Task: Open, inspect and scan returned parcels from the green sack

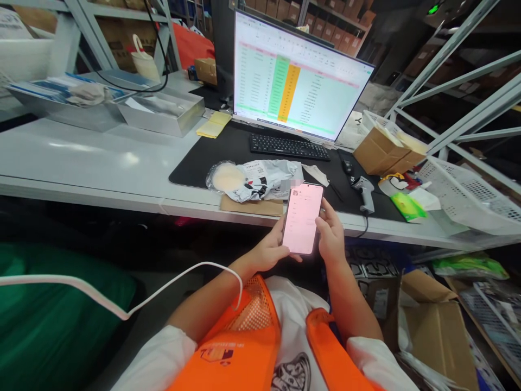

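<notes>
A smartphone (302, 220) with a lit pink screen is held upright in front of the desk edge. My left hand (271, 247) is closed around its lower left side, the thumb near the bottom corner. Along the right edge my right hand (331, 231) grips it, its thumb at the side of the screen. Just beyond the phone lies a grey-white plastic mailing bag (264, 176) with black print. Beside that bag sits a round cream-coloured item (228, 178) in clear wrap. A flat brown cardboard piece (250, 206) lies under the bag at the desk edge.
A monitor (301, 76) showing a spreadsheet stands behind a black keyboard (288, 147). To the right are a mouse (346, 163), a barcode scanner (363, 193), a cardboard box (380, 152) and a white basket (474, 190). An open carton (437, 331) stands low right. A white cable (163, 290) crosses the left.
</notes>
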Demonstrator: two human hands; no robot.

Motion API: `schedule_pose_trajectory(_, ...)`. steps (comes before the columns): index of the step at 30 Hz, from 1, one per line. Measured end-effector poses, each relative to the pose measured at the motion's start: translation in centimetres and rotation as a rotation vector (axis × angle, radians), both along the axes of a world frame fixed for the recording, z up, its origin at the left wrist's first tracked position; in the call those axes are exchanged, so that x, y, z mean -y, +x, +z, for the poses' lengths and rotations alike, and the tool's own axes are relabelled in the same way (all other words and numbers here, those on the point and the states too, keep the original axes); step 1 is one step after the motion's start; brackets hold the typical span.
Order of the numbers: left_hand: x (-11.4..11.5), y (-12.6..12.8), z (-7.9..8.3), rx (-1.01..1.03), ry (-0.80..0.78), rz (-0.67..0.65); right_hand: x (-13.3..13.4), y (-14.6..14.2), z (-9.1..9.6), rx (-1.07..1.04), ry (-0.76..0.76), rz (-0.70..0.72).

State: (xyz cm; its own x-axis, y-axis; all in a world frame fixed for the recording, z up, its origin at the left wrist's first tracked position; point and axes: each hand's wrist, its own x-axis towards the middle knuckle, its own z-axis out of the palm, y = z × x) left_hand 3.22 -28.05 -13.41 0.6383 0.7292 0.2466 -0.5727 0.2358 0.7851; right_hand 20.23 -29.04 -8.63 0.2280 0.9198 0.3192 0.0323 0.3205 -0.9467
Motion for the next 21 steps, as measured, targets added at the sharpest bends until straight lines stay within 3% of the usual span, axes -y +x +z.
schedule_pose_trajectory(8,-0.5,0.1,-0.5,0.071,-0.047,-0.021,0.0,0.1,0.0,-0.022,0.004,-0.004)
schedule_pose_trajectory(15,-0.7,0.0,-0.6,0.044,-0.033,-0.008,0.1,0.2,0.8,0.108,-0.016,-0.054)
schedule_pose_trajectory(21,-0.8,0.1,-1.0,0.081,-0.065,-0.027,0.1,0.2,0.6,0.087,0.033,0.005)
